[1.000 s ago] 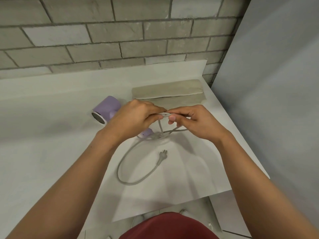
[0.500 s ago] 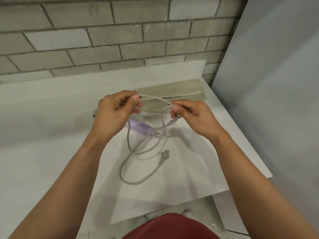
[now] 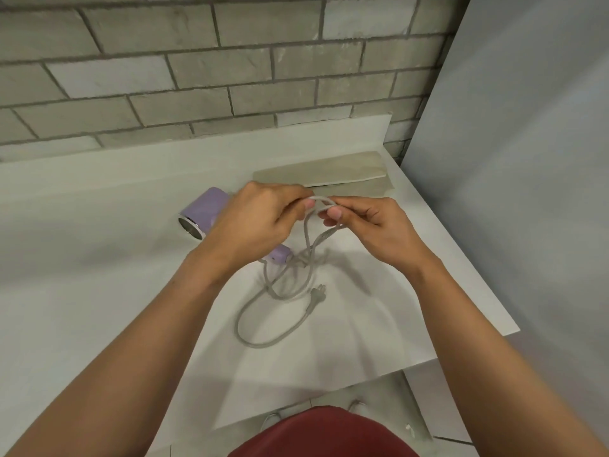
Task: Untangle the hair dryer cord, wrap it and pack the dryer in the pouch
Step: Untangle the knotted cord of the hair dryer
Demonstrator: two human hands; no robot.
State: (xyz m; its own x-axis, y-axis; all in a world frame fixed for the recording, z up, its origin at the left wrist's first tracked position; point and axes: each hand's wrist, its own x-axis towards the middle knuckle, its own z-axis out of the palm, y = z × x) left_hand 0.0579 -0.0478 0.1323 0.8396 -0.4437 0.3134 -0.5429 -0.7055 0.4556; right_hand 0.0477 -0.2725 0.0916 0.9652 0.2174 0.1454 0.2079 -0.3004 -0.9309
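A lilac hair dryer (image 3: 205,211) lies on the white counter (image 3: 82,258), its chrome nozzle facing left; my left hand hides much of its body. Its grey cord (image 3: 263,338) runs from the handle end in crossing loops over the counter, and the plug (image 3: 319,291) lies flat beside them. My left hand (image 3: 253,222) and my right hand (image 3: 369,229) are close together above the dryer, each pinching a raised bend of the cord between thumb and fingers. The beige pouch (image 3: 329,171) lies flat just behind my hands.
A grey brick wall (image 3: 197,77) backs the counter. A pale grey panel (image 3: 510,192) stands close on the right, past the counter's right edge. The front edge of the counter lies near my body, with floor tiles below it.
My hands, spread apart with a cord loop half a second ago, have come back together. The raised loop is smaller and the cord on the counter has shifted slightly.
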